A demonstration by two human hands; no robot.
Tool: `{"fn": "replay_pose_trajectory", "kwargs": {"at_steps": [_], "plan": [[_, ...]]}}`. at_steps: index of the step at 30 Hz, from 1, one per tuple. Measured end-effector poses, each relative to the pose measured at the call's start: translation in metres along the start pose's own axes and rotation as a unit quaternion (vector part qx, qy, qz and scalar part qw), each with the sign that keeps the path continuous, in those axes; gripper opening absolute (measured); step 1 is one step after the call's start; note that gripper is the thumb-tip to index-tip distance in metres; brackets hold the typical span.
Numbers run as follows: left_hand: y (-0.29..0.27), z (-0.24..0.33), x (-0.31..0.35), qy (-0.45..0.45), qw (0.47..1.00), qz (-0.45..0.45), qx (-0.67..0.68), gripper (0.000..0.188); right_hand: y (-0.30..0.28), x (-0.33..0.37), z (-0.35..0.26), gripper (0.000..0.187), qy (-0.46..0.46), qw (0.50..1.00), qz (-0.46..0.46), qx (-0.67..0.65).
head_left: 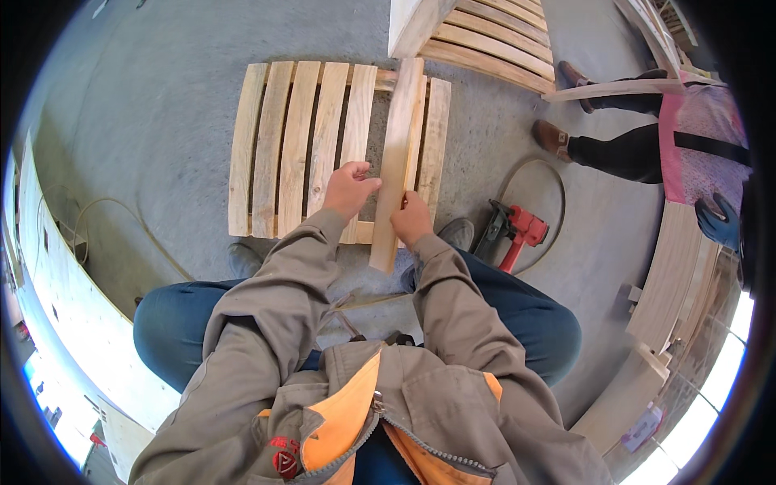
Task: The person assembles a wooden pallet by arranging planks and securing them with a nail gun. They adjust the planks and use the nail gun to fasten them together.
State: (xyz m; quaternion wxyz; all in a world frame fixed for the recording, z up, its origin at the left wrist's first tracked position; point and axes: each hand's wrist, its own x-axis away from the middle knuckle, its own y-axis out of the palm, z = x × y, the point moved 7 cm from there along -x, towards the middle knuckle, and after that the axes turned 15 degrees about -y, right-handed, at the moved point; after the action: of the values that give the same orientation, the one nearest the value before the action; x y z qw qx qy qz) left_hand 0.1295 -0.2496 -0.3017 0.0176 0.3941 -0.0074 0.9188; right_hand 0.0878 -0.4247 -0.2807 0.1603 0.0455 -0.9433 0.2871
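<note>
A wooden pallet (291,145) of pale slats lies on the concrete floor in front of me. A loose wooden plank (398,153) lies lengthwise over the gap near its right side, its near end sticking out past the pallet. My left hand (349,188) grips the plank's left edge with fingers curled. My right hand (411,218) holds the plank lower down, on its right edge. Both sleeves are grey-brown.
A red nail gun (517,233) with a looped hose (558,194) lies on the floor to my right. Another person (647,137) in dark trousers and brown shoes stands at the upper right. More pallets (493,36) lie beyond, stacked boards (675,275) at right.
</note>
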Motion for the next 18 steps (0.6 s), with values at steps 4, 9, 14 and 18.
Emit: {"fn": "replay_pose_trajectory", "kwargs": {"at_steps": [4,9,14,18], "plan": [[-0.01,-0.048,-0.016,-0.064,0.997,-0.014,-0.042,0.046,0.014,-0.023,0.015,0.03,0.003,0.995,-0.045,-0.094],[0.014,-0.059,-0.001,-0.201,0.972,-0.119,-0.008,0.034,0.033,-0.031,0.042,0.034,0.086,0.972,-0.09,-0.201],[0.011,-0.059,-0.003,-0.221,0.969,-0.093,0.055,0.038,0.044,-0.03,0.039,0.035,0.154,0.941,-0.099,-0.284],[0.017,-0.058,-0.007,-0.225,0.967,-0.089,0.078,0.039,0.042,-0.039,0.048,0.035,0.138,0.95,-0.092,-0.266]]}}
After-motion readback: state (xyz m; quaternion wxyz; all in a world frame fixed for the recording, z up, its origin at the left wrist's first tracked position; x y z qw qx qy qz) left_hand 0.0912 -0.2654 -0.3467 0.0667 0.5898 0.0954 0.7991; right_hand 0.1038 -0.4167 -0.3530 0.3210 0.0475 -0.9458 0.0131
